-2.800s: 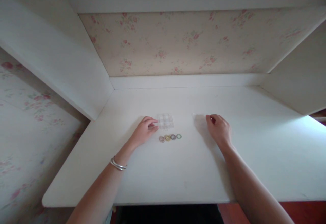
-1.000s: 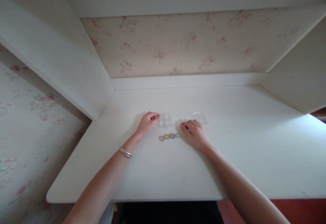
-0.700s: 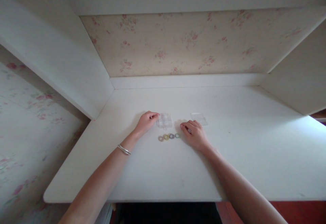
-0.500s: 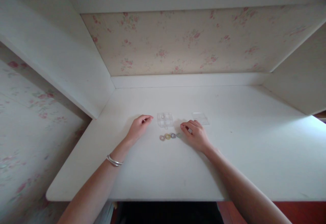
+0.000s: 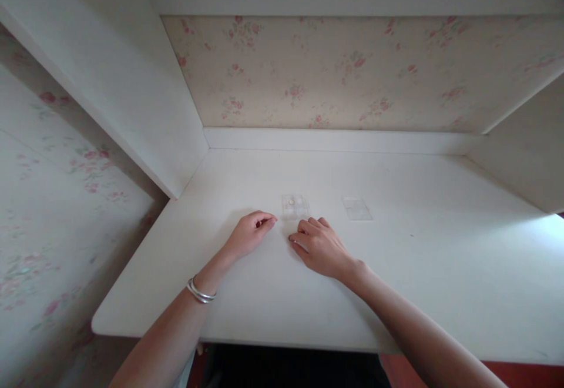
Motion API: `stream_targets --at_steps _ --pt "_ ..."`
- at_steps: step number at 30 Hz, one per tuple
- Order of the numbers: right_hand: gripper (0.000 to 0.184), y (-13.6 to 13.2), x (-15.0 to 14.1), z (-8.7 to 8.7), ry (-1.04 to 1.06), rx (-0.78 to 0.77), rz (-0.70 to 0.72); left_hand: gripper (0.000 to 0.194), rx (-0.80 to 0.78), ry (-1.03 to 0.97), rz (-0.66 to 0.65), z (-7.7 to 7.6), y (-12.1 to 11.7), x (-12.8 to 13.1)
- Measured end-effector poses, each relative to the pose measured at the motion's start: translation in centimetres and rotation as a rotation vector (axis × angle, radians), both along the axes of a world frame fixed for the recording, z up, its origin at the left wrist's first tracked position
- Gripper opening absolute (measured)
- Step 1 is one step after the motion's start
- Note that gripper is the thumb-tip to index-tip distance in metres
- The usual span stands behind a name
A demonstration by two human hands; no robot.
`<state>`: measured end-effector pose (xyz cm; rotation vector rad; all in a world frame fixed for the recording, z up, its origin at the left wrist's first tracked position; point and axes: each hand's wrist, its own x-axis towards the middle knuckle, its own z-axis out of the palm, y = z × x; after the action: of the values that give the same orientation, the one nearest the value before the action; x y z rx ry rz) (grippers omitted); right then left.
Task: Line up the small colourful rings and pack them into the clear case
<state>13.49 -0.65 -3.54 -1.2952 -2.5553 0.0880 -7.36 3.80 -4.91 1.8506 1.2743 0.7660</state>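
Observation:
A small clear compartment box (image 5: 295,206) stands on the white desk (image 5: 396,270) with one small pinkish ring in it. My left hand (image 5: 252,233) rests on the desk just left of the box, its fingers curled in and thumb against the forefinger, with nothing visible in them. My right hand (image 5: 319,245) lies directly in front of the box, fingers bent down together over the spot where the row of coloured rings lay. The rings are hidden under it. A silver bracelet (image 5: 200,291) is on my left wrist.
A flat clear lid (image 5: 358,208) lies on the desk to the right of the box. White side panels (image 5: 145,100) and a flowered back wall (image 5: 335,70) close in the desk. Its front edge (image 5: 264,338) is near me.
My right hand has slid left from the row's right end and now covers all the rings. My left hand has drawn back from the box, which now shows a ring inside.

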Motion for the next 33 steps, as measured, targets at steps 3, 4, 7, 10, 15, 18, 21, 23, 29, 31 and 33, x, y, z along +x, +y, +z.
stream_targets --at_steps 3,4,7,10,15,18,21,23,29,31,33 --pt "0.022 0.3 -0.2 -0.2 -0.040 -0.002 0.015 0.031 0.008 -0.002 -0.016 0.2 -0.2 -0.1" --pt "0.022 0.3 -0.2 -0.2 -0.042 -0.003 0.017 0.031 0.011 -0.001 -0.022 0.3 -0.2 -0.1" --pt "0.021 0.3 -0.1 -0.2 -0.021 -0.004 0.011 0.030 0.028 0.010 -0.029 0.4 -0.4 0.0" --pt "0.020 0.2 0.0 -0.1 0.024 -0.009 0.005 0.030 0.050 0.024 -0.044 0.5 -0.6 0.2" --pt "0.022 0.3 0.5 -0.2 0.142 -0.010 -0.023 0.029 0.087 0.062 -0.082 0.7 -1.1 0.6" --pt "0.020 1.1 1.0 -0.5 0.225 0.008 -0.079 0.028 0.122 0.092 -0.119 0.5 -1.5 0.9" --pt "0.020 2.7 1.7 -0.8 0.291 0.050 -0.164 0.026 0.147 0.152 -0.184 0.2 -2.0 1.2" --pt "0.020 4.1 2.0 -0.9 0.317 0.075 -0.220 0.024 0.174 0.220 -0.216 -0.1 -2.4 1.4" --pt "0.020 7.7 1.5 -0.6 0.290 0.113 -0.239 0.024 0.235 0.351 -0.267 -0.5 -2.8 1.6" --pt "0.020 8.5 1.1 -0.6 0.254 0.106 -0.238 0.024 0.248 0.371 -0.274 -0.5 -2.8 1.6" --pt "0.019 9.0 0.7 -0.8 0.197 0.082 -0.233 0.025 0.258 0.386 -0.275 -0.5 -2.8 1.6"
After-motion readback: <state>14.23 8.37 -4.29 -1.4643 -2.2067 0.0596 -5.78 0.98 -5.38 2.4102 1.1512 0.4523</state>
